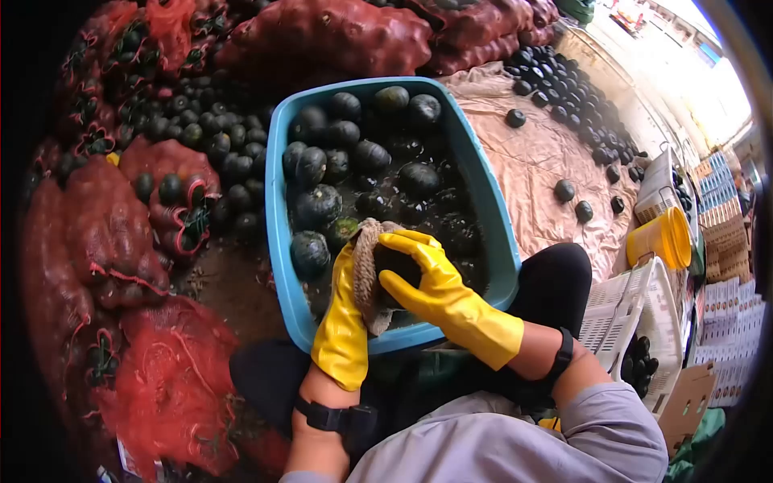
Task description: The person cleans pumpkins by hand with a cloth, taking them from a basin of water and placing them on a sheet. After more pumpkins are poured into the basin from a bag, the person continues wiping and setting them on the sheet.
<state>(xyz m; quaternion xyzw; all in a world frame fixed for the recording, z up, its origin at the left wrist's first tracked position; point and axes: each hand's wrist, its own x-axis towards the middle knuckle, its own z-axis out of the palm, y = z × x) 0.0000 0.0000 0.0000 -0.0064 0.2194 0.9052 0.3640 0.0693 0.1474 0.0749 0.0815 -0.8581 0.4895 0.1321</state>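
Note:
Both my hands wear yellow rubber gloves over the near part of a blue tub [278,189]. My left hand [340,322] is closed on a wet, tan cloth [367,270], its fingers mostly hidden behind it. My right hand [439,286] curls around a dark green squash [396,266], which presses against the cloth. In the tub, several dark green squashes [320,205] sit in murky water [386,181], some partly under the surface. A squash with a lighter green patch [345,231] lies just beyond my left fingers.
Red mesh sacks [113,229] of squash crowd the left side, and more sacks [326,40] lie behind the tub. Loose squashes [576,101] spread over a tan sheet [515,169] at right. A yellow bucket [664,239], white crate [624,310] and stacked cartons [725,322] stand at far right.

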